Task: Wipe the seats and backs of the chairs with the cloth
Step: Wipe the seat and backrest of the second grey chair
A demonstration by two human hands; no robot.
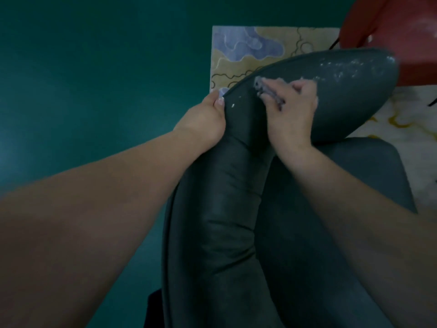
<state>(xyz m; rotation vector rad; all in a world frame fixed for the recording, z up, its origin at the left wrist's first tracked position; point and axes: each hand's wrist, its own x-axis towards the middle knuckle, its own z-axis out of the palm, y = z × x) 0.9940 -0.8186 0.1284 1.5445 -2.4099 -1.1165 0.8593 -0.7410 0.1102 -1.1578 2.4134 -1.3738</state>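
The right hand [292, 112] has its grip bunched around the cloth [267, 91], fingers curled over a small grey, crumpled wad and pressing it onto the chair's armrest. Over on the other side, the left hand [205, 121] clamps the outer rim of that same armrest, fingers curled over the edge, thumb on the near side. Both hands are on the dark grey chair [236, 221], a smooth, leather-looking piece with creased padding and a piped seam running down its side. Look at the far end of the armrest: white specks and smears [345, 67] are scattered across it, just beyond the cloth, plus one stray fleck near the left thumb. The seat cushion shows at the right, below the right forearm. Underneath, a patterned rug [248, 50] in yellow, pale blue and cream, lying on a deep green floor [94, 79]. A red chair [402, 27] sits at the top right corner, also dusted with white.
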